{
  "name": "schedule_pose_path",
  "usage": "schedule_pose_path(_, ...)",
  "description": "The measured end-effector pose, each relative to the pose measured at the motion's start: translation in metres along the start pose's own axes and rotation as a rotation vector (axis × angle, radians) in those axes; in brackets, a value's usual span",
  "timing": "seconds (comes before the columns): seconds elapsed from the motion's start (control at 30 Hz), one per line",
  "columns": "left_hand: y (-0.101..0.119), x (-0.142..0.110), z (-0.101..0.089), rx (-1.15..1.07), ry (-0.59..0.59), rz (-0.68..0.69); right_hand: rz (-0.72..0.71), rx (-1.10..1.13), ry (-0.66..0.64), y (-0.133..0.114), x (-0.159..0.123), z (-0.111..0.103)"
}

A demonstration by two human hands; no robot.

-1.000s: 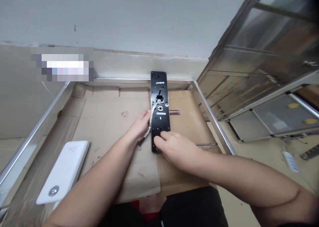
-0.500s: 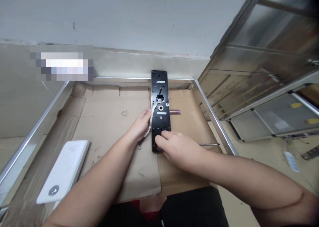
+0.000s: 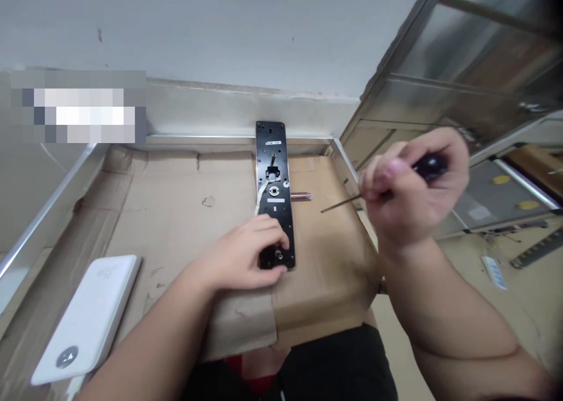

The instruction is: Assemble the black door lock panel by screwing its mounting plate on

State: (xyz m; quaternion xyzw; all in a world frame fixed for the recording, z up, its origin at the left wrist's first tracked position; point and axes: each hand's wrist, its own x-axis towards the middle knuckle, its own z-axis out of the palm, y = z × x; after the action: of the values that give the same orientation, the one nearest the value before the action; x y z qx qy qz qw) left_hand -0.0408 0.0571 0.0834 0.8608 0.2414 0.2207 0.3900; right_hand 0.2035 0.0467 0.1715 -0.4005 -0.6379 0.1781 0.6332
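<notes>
Gripping the screwdriver (image 3: 433, 166), right hand (image 3: 409, 193) is closed. Left hand (image 3: 248, 251) lies over the black panel (image 3: 281, 212), thumb and fingers spread.

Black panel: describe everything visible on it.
Long, narrow panel, apparently metal, with holes, white labels, a ringed square hole, a rectangular opening and short pin. A pale cable trails off its left edge; a coppery bar shows beside its right. It lies lengthwise over cardboard, far end crossing the metal rim; the left hand touches its near end.
</notes>
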Motion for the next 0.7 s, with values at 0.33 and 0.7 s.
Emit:
schedule_pose_path(0.33,-0.011,0.005,0.010,0.263,-0.116,0.083,-0.113,0.324,0.148,0.009,0.001,-0.001)
schedule_pose_path(0.7,-0.013,0.007,0.011,0.282,-0.161,0.125,0.032,0.596,-0.008,0.002,-0.002,0.007)
